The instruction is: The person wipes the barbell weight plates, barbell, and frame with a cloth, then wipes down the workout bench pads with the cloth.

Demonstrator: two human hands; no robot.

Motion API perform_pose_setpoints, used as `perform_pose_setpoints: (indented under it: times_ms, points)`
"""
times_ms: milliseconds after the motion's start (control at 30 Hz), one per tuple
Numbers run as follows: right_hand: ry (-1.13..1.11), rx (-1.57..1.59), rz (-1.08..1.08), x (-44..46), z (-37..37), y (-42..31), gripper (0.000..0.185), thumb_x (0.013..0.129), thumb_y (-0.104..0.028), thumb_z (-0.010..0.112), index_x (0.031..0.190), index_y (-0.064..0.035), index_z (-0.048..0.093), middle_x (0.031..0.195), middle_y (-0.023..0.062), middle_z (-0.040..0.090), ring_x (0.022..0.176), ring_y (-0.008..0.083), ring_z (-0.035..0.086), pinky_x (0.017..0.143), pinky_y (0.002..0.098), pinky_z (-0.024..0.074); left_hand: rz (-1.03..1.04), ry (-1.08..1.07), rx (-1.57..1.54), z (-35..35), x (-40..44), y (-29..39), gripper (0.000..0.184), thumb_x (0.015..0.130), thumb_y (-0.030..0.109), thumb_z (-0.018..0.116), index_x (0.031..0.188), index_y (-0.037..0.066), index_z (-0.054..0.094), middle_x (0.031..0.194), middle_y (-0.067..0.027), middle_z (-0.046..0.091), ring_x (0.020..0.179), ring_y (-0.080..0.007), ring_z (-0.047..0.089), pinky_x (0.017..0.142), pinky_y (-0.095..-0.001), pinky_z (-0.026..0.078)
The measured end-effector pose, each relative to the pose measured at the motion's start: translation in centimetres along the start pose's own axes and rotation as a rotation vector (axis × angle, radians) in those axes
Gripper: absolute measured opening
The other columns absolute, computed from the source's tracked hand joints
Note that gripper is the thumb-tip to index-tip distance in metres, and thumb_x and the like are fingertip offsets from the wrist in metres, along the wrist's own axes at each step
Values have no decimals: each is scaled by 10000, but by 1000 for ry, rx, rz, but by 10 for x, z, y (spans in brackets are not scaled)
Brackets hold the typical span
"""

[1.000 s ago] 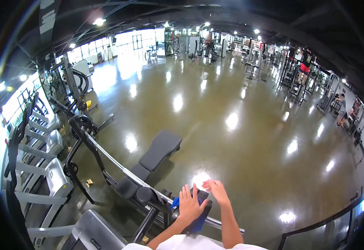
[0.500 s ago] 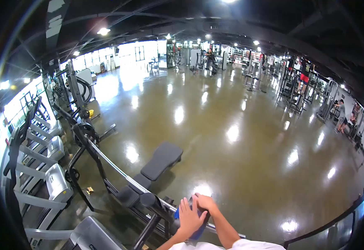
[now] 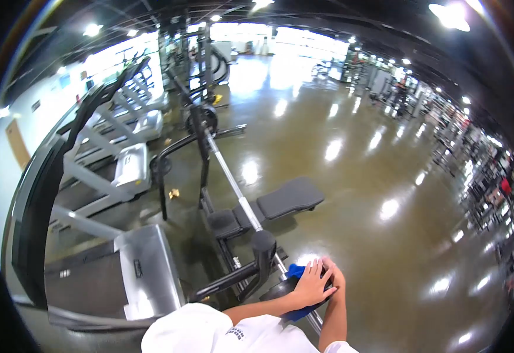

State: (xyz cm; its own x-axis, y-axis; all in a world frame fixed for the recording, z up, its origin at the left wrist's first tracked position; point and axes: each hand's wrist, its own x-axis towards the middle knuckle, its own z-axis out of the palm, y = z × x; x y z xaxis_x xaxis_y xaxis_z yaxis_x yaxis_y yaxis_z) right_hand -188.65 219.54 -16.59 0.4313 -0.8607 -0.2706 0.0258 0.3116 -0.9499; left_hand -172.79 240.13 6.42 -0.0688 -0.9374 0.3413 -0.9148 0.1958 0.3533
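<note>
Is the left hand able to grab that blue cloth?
Probably yes: the left hand lies against the blue cloth, which pokes out on both sides of it, and nothing seems to block the way.

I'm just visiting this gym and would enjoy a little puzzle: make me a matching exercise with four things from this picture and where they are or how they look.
Things:
1. Cloth
2. Bench
3. Bar
4. Treadmills

Places and looks:
A. Long, thin and silver
B. In a row along the picture's left side
C. Blue, under the person's left hand
D. Dark grey and padded, low above the floor

Right pairs: 1-C, 2-D, 3-A, 4-B.
</note>
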Motion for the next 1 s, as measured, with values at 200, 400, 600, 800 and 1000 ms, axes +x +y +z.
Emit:
perform_pose_setpoints:
  times_ms: [200,400,600,800,1000]
  points:
    - [-147,-477,-9,-117,-9,22,518,1087,-355,423,1415,8,594,1420,230,625,1314,352,601,1099,391,465,-5,73,22,-16,-18,-2,832,964,648,574,1565,95,417,1583,-367,357,1472,-540,336,1207,-636,250]
    - [144,-812,-198,-178,131,-191,492,1121,-317,338,1410,-34,618,1313,219,698,1236,410,646,1063,444,484,-6,-60,-66,-25,-20,-11,1006,873,781,593,1628,156,365,1583,-371,339,1465,-536,337,1198,-632,256]
    - [255,29,-132,-163,80,-161,377,1105,-254,495,1256,48,664,1073,122,738,1033,204,698,945,336,541,7,33,3,-9,-9,2,871,975,639,558,1657,156,309,1520,-364,415,1396,-520,418,1179,-602,288]
    - [157,-175,184,-52,12,-78,516,1065,-469,501,1394,-96,638,1327,107,684,1219,288,626,1041,441,495,31,31,4,-17,-12,1,849,984,583,578,1645,121,315,1511,-348,444,1380,-513,443,1172,-614,281]
    - [-36,-195,454,-40,24,-73,529,1051,-536,516,1423,-190,661,1394,33,657,1264,262,595,1078,448,478,51,80,-57,-11,-11,-7,847,941,578,636,1597,102,388,1527,-341,441,1400,-517,426,1180,-631,276]
